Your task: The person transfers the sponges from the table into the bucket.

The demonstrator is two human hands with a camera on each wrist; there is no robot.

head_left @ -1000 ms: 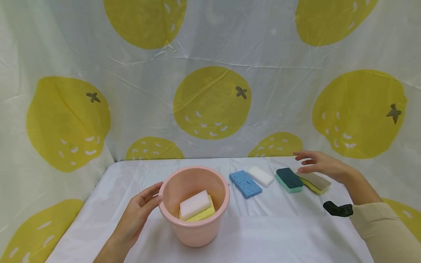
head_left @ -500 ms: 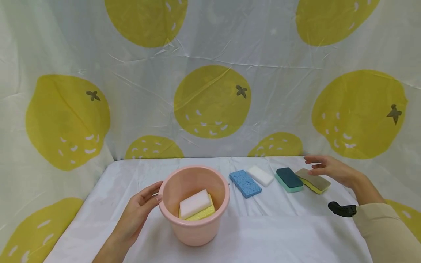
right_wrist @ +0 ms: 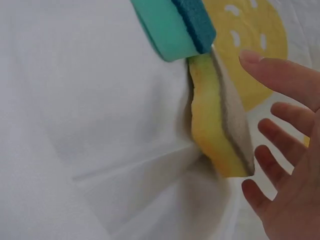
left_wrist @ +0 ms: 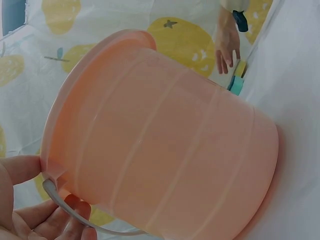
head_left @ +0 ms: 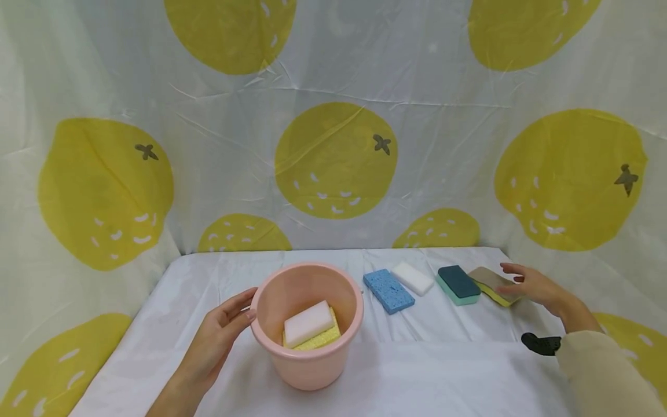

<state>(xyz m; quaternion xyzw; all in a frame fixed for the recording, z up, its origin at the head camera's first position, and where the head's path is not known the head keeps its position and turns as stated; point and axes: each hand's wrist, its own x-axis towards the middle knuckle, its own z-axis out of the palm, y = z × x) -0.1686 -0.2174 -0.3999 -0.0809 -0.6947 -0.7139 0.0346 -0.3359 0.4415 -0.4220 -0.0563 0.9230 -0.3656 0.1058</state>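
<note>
A pink bucket (head_left: 307, 370) stands upright on the white-covered table, with a white sponge (head_left: 308, 324) on top of a yellow sponge (head_left: 318, 340) inside. My left hand (head_left: 211, 344) holds its rim at the left, thumb on the edge; in the left wrist view, the curled fingers are beside the grey handle (left_wrist: 90, 226). Over the right end of a yellow scouring sponge with a beige top (head_left: 487, 278) hovers my right hand (head_left: 542, 289). Its fingers are spread and loosely bent; the right wrist view shows a gap between them and this sponge.
A green scouring sponge with a dark top (head_left: 458, 284) touches or nearly touches the beige-topped one. Left of it lie a thin white sponge (head_left: 413, 279) and a blue sponge (head_left: 389, 291). A lemon-print curtain (head_left: 333, 231) hangs behind the table (head_left: 406, 376).
My right hand has moved right and lower, from above the left part of the beige-topped sponge to its right end. The left hand and bucket have stayed in place.
</note>
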